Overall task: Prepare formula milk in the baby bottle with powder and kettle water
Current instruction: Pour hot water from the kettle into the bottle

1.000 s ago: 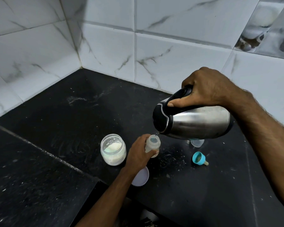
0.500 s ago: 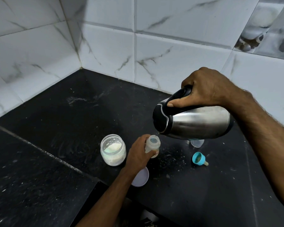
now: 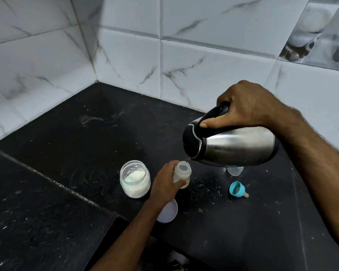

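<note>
The right hand (image 3: 249, 106) is clenching the black handle of the steel kettle (image 3: 231, 147), fingers wrapped over the top and the thumb lying along the handle's near side. The kettle is tipping far over, its spout hanging just above the open mouth of the baby bottle (image 3: 181, 173); a thin thread of water seems to be passing between them, though it is too fine to be sure.

The left hand (image 3: 164, 185) is grasping the bottle low on its body, thumb curling round the front, and the bottle is standing upright on the black counter (image 3: 70, 145). Just beyond the knuckles of that hand the open powder jar (image 3: 135, 178) is sitting, white powder inside. Beneath the wrist a white lid (image 3: 168, 212) is lying flat. Past the fingertips, on the far side of the bottle, the teal teat ring (image 3: 237, 189) is lying on its side, and a clear cap (image 3: 235, 170) is showing under the kettle.
</note>
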The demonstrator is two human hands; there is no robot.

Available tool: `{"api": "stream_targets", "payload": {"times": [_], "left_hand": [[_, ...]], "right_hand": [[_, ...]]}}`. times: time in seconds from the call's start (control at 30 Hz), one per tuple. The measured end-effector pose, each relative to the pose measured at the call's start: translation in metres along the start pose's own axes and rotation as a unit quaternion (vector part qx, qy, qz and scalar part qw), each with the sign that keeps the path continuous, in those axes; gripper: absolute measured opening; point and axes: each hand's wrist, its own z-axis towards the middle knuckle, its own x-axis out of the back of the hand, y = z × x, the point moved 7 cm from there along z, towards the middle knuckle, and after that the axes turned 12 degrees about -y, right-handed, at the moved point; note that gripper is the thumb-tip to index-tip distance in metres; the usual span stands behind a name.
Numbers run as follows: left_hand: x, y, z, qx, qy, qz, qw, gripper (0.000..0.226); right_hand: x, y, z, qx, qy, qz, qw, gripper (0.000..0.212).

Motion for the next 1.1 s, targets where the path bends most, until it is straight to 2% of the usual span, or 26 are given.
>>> {"api": "stream_targets", "payload": {"times": [0.8,0.97,1.1], "left_hand": [[0.000,0.001,0.000,-0.005,-0.003,0.002,1.000,0.061],[0.001,0.001,0.000,-0.008,0.001,0.003,1.000,0.059],[0.001,0.000,0.000,-0.007,0.002,0.001,1.000,0.056]], "right_hand": [[-0.010,0.002,0.000,0.009,-0.006,0.001,1.000,0.077],[-0.019,0.007,0.000,0.009,-0.003,0.010,1.000,0.088],[-0.025,0.018,-0.004,0.005,0.009,0.041,0.999,0.088]]}}
